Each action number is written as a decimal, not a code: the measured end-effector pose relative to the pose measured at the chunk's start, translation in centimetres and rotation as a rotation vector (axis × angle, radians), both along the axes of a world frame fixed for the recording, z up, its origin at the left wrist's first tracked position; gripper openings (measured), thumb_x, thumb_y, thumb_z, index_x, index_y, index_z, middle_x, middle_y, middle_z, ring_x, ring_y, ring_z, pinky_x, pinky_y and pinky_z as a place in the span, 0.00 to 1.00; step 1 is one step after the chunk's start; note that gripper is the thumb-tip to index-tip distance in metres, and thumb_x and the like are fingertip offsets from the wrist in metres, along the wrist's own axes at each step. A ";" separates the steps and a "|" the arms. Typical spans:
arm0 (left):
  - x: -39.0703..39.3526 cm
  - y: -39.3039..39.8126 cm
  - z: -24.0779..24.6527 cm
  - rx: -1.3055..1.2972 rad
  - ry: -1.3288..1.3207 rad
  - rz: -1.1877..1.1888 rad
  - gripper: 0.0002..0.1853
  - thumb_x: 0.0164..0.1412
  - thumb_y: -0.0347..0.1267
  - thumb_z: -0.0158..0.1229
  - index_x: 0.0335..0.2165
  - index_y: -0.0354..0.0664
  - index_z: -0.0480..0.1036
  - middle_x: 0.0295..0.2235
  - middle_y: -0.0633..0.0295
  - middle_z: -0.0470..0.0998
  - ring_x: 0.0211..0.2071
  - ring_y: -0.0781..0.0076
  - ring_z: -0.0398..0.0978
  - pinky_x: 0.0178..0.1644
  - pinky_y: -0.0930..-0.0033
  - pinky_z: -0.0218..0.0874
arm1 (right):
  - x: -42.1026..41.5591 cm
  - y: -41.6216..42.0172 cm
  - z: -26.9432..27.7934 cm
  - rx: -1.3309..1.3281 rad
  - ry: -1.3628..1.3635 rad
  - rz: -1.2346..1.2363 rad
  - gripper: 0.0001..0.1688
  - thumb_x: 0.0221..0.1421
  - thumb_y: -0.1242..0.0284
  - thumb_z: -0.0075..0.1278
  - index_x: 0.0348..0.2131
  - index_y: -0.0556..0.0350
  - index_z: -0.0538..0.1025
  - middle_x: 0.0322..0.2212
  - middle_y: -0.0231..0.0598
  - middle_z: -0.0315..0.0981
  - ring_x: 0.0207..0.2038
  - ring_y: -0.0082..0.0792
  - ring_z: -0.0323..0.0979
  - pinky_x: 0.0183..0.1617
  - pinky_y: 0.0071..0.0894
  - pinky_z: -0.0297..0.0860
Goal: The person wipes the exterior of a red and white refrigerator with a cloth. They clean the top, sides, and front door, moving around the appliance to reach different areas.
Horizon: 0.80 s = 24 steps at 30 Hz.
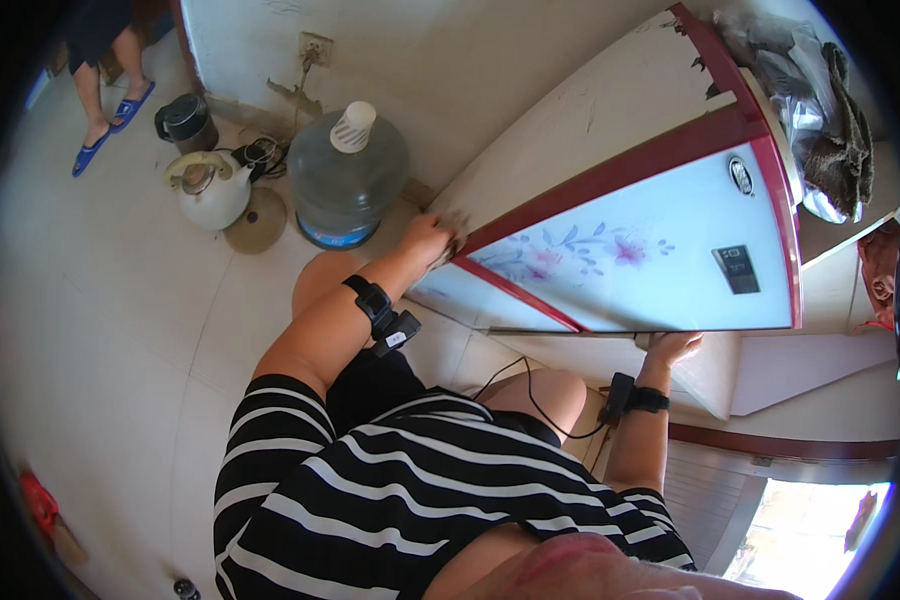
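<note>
My left hand (425,241) holds a crumpled, brownish cloth (456,234) against the red-trimmed edge of a white upright household appliance (570,124). Beside it is the seam between the two glossy, pale blue door panels. The larger panel (630,277) bears a flower print, an oval badge and a small dark display. At this panel's other long edge is my right hand (675,349), its fingers curled against the edge and partly hidden by it. Black devices are strapped to both wrists, and a thin cable runs from the right one.
A large water bottle (349,176) stands by the wall, beside a white kettle (214,191), a round lid-like disc (255,221) and a dark jug (187,124). Another person's slippered feet (97,139) are farther off. Plastic bags and a cloth (836,142) lie on the appliance.
</note>
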State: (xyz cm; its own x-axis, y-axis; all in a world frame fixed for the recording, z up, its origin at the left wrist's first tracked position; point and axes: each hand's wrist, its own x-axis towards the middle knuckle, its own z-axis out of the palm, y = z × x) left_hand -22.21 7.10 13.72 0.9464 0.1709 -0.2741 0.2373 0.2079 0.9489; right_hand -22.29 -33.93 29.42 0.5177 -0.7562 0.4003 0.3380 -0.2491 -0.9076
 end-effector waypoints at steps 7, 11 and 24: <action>5.4 0.0 -4.3 0.008 0.079 -0.033 0.14 0.55 0.29 0.54 0.38 0.29 0.74 0.34 0.49 0.77 0.33 0.62 0.75 0.37 0.62 0.65 | 0.2 0.6 0.0 0.093 -0.082 0.013 0.24 0.59 0.55 0.41 0.38 0.60 0.71 0.34 0.41 0.72 0.36 0.37 0.72 0.37 0.40 0.72; 5.6 -0.8 2.3 -0.185 -0.469 0.002 0.16 0.54 0.25 0.54 0.43 0.35 0.73 0.36 0.53 0.77 0.37 0.64 0.74 0.46 0.67 0.63 | 0.1 0.2 0.1 0.122 -0.110 0.003 0.21 0.59 0.58 0.41 0.42 0.56 0.69 0.36 0.43 0.72 0.36 0.40 0.74 0.34 0.41 0.75; 14.7 1.2 -20.7 1.168 -0.117 -0.486 0.15 0.55 0.35 0.54 0.36 0.36 0.77 0.38 0.48 0.78 0.41 0.53 0.75 0.44 0.54 0.66 | 0.8 0.8 0.5 0.044 -0.009 0.011 0.22 0.56 0.59 0.38 0.32 0.60 0.75 0.24 0.41 0.74 0.21 0.37 0.73 0.17 0.30 0.69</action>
